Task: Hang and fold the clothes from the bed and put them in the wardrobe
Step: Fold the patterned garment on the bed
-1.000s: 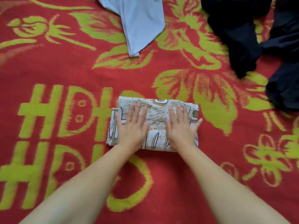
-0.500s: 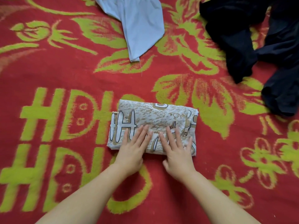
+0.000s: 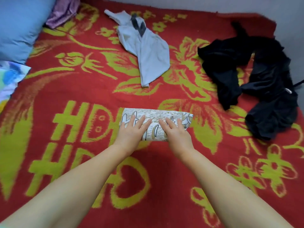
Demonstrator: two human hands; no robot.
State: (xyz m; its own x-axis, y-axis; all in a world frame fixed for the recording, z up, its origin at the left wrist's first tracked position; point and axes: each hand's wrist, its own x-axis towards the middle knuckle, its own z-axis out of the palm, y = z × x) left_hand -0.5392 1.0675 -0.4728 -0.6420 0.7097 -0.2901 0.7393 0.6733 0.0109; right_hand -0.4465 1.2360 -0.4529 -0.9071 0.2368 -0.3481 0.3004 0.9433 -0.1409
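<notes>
A folded cream garment with a brown and white print (image 3: 155, 115) lies on the red and green bed cover (image 3: 82, 89) in the middle. My left hand (image 3: 130, 131) presses flat on its left half with straight fingers. On its right half, my right hand (image 3: 175, 131) presses flat the same way. A crumpled light blue garment (image 3: 148, 51) lies farther back at the centre. At the right lies a heap of black clothes (image 3: 256, 79).
A blue pillow (image 3: 18, 25) sits at the back left with a purple cloth (image 3: 63, 11) beside it. A pale printed fabric (image 3: 9, 76) shows at the left edge. A grey wall (image 3: 287, 22) borders the bed's back and right side.
The view has pulled back and up, so more of the bed shows. Both hands have stayed flat on the folded garment, sliding over it toward me and then spreading a little apart.
</notes>
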